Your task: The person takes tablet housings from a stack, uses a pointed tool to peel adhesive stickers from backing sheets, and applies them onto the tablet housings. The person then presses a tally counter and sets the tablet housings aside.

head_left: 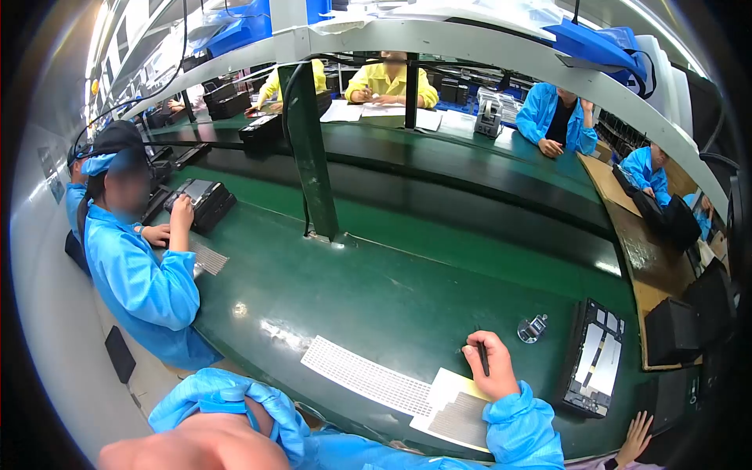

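Note:
My right hand (492, 366) is closed around a slim black pen-like tool (483, 358), just above the green work surface. Below that hand lies a pale sheet with rows of grey strips and a yellow edge (457, 415). A long white sheet of small grid-like labels (364, 374) extends to its left and meets it. My left hand (196, 446) looms blurred and very near the camera at the bottom left, so its fingers cannot be made out. Right of my right hand sits a small clear-and-metal item (533, 329). Further right is a black device with silver panels (599, 356).
A co-worker in blue (137, 266) handles a black device (202, 202) on the left. Another person's hand (636, 435) rests at the lower right. A green post (309, 157) rises from the bench (376, 290). Black boxes (672, 329) stand at the right.

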Demonstrator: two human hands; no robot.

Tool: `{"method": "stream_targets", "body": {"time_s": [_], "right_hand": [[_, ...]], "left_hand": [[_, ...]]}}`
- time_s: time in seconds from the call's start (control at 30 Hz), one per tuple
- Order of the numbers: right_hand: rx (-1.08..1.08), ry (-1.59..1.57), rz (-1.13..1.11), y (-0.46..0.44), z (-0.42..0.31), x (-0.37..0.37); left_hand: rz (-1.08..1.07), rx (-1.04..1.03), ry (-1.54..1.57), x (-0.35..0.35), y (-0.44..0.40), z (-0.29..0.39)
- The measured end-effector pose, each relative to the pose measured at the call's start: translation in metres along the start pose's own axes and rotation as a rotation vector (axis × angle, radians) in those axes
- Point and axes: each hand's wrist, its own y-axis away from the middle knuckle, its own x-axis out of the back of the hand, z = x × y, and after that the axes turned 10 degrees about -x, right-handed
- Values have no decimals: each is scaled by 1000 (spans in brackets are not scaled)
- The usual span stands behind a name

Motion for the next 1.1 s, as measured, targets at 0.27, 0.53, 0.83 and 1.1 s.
{"method": "stream_targets", "body": {"time_s": [0.27,0.53,0.83,1.1], "right_hand": [[51,-54,41,-10,-6,-18],[37,-4,23,-9,-2,-14],[17,-27,13,-9,-1,-14],[15,-27,7,-10,0,-14]], "left_hand": [[-4,-397,-5,5,11,-20],[-198,-271,-71,25,11,3],[-232,-146,-137,22,8,23],[-179,-455,-164,18,20,-2]]}}
